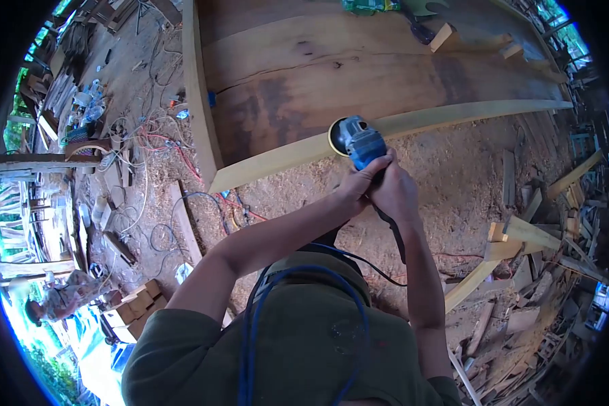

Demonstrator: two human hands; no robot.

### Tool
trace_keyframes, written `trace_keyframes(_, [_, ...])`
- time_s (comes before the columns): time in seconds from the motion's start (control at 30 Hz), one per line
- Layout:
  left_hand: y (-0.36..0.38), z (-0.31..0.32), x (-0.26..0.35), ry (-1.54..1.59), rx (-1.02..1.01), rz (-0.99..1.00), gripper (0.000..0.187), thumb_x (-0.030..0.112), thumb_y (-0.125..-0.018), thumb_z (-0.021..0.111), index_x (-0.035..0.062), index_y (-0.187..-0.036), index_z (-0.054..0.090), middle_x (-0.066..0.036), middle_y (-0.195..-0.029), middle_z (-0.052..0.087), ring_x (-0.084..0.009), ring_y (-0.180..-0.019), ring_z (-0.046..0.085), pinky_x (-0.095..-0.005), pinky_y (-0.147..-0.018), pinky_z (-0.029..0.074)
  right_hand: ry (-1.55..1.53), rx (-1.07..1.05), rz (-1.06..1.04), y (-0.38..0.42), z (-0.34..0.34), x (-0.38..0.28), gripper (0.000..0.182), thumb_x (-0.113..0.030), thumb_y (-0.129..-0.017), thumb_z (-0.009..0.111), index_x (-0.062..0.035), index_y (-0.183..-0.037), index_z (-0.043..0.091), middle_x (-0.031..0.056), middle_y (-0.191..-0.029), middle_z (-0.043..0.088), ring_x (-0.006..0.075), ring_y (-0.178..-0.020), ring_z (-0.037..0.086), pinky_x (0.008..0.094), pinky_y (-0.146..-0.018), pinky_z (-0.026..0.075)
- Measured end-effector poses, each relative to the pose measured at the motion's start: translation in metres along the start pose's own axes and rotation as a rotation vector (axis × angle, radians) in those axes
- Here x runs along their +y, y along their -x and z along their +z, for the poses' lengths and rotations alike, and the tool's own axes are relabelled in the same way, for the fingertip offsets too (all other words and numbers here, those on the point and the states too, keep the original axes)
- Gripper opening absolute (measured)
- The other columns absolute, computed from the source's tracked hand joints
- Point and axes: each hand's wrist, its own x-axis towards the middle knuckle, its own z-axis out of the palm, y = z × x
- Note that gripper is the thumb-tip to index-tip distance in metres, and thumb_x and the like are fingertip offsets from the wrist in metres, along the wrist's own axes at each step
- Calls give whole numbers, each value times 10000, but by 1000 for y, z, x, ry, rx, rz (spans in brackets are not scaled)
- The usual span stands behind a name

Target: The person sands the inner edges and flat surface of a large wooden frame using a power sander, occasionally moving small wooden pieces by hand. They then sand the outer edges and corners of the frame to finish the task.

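Just above the center of the frame, a blue grinder [367, 145] is held over the pale board [271, 166] that edges the near side of a wide brown panel [345, 74]. Its round disc [336, 138] overlaps the board; whether they touch, I cannot tell. The left hand [358, 186] and right hand [394, 189] are close together, both closed around the grinder's rear part, most fingertips hidden. A dark cord [396, 237] hangs below the right hand, and a blue cable [364, 318] loops over the green shirt [311, 338]. At the top of the frame, a green packet [369, 5] lies on the panel, left of a small wood block [443, 37]. Another person [61, 298] is at the lower left.
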Motion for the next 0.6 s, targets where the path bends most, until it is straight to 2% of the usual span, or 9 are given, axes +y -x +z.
trace_keyframes(0.13, [-35,39,-24,10,-37,54,410,287,-813,773,95,-1126,592,-31,-1039,646,-163,-970,626,-345,-872,515,-7,11,24,-14,-31,39,549,-260,-793,656,-16,-1238,447,244,-943,668,424,-899,651,511,-783,502])
trace_keyframes(0.2, [-45,49,-30,45,-12,22,412,279,-814,772,98,-1135,590,-32,-1037,647,-157,-955,630,-337,-868,515,0,-3,3,-20,-37,54,566,-270,-785,668,-21,-1239,442,245,-946,668,425,-900,651,511,-781,504])
trace_keyframes(0.27, [-46,55,-34,44,-21,78,420,277,-816,769,91,-1144,584,-36,-1032,648,-160,-957,632,-338,-878,512,-2,-17,-31,-26,-43,64,583,-280,-776,679,-25,-1240,436,246,-949,667,425,-901,651,511,-780,505])
trace_keyframes(0.37, [-37,55,-30,71,41,76,431,285,-823,759,85,-1157,573,-45,-1036,647,-170,-965,634,-350,-886,512,-1,-77,-89,-32,-44,61,620,-312,-737,731,-33,-1216,454,242,-944,667,425,-871,656,508,-768,514])
trace_keyframes(0.47, [-24,46,-22,189,144,31,399,240,-814,767,118,-1142,576,-37,-1049,634,-169,-975,620,-352,-887,504,7,-203,-189,-41,-34,57,690,-276,-723,740,-42,-1275,400,220,-947,663,406,-853,666,490,-754,529])
trace_keyframes(0.53, [-15,41,-18,242,177,89,411,258,-812,768,115,-1145,573,-42,-1038,634,-176,-997,618,-360,-919,496,33,-302,-252,-46,-39,40,705,-254,-713,736,-46,-1289,388,202,-954,652,391,-840,671,482,-738,538])
trace_keyframes(0.57, [-15,36,-17,251,170,106,425,291,-821,759,110,-1152,566,-45,-1041,634,-177,-996,618,-358,-918,497,54,-262,-329,-49,-30,44,713,-245,-708,727,-43,-1301,385,194,-956,640,384,-828,672,476,-725,543])
trace_keyframes(0.6, [-15,37,-17,264,164,124,441,324,-829,751,104,-1160,558,-49,-1043,633,-178,-995,619,-355,-917,497,91,-327,-313,-54,-33,39,740,-255,-710,720,-36,-1324,370,193,-947,638,381,-821,674,470,-723,546])
